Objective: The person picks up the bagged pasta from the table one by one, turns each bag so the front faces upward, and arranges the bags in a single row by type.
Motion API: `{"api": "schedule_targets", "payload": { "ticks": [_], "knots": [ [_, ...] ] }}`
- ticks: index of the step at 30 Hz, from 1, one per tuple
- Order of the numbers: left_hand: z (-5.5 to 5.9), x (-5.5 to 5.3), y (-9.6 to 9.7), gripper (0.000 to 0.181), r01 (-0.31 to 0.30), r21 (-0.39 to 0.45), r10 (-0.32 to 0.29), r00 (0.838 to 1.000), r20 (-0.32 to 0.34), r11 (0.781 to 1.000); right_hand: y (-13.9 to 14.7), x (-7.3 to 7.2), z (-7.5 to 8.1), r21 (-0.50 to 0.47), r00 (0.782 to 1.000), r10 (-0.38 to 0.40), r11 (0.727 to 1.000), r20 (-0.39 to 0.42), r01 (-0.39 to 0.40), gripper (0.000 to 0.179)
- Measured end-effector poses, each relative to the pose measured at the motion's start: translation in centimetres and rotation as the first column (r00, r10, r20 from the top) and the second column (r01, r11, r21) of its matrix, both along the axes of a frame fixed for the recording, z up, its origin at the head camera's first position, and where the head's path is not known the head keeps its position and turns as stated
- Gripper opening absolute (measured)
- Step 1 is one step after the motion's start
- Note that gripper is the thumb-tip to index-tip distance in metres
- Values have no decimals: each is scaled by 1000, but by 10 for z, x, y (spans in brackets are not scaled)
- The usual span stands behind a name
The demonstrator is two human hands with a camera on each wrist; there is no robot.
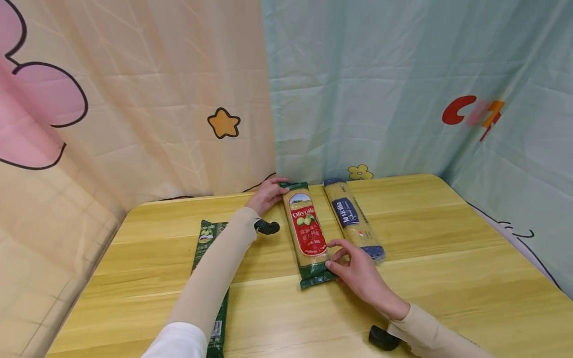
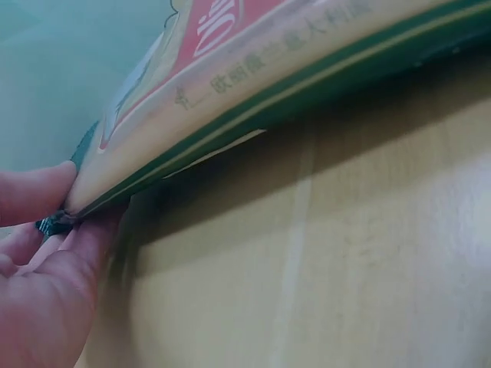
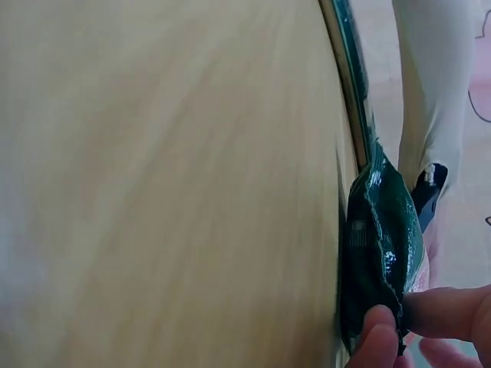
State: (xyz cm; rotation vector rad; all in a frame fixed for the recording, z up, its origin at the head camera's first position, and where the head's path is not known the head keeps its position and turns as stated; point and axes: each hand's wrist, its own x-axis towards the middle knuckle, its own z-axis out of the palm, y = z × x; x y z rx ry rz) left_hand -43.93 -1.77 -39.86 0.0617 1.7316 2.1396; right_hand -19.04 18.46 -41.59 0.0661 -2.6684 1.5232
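A spaghetti pack (image 1: 308, 226) with a red Olivoilà label and green ends lies at the middle of the table, between both hands. My left hand (image 1: 265, 195) grips its far end; in the left wrist view, the thumb (image 2: 34, 192) is on top with fingers underneath, and that side of the pack shows a gap over the wood. At the near end, my right hand (image 1: 361, 274) pinches the green wrapper (image 3: 383, 238) between thumb and fingers. Just right of it lies a spaghetti pack with a blue la Sicilia label (image 1: 344, 212).
Another green Olivoilà pack (image 1: 218, 325) lies on the left of the table, partly hidden under my left forearm. The wooden table (image 1: 447, 238) meets printed curtains (image 1: 179, 99) at the back and sides. A black wrist device (image 1: 266, 227) sits on each arm.
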Motion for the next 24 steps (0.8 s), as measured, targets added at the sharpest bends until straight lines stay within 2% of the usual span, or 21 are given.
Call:
{"api": "schedule_targets", "payload": {
  "ticks": [3, 6, 13, 20, 24],
  "knots": [
    [-5, -2, 0, 47, -3, 18, 3, 1000, -3, 1000, 0, 0, 3, 62, 999, 32, 998, -27, -31, 43],
    [-8, -3, 0, 47, -1, 11, 1, 1000, -11, 1000, 1, 1, 4, 105, 997, 63, 993, -32, -59, 39],
    [-9, -5, 1, 44, 8, -39, -9, 1000, -26, 999, 3, 2, 3, 97, 990, 138, 985, 39, -141, 39],
    [-8, -4, 6, 43, 0, -102, -10, 995, -101, 995, 2, -5, 6, 253, 983, 176, 955, -60, -155, 38],
    [-9, -3, 7, 44, -23, -144, 5, 992, -123, 989, -1, -10, 6, 269, 981, 185, 949, -56, -163, 38]
  ]
}}
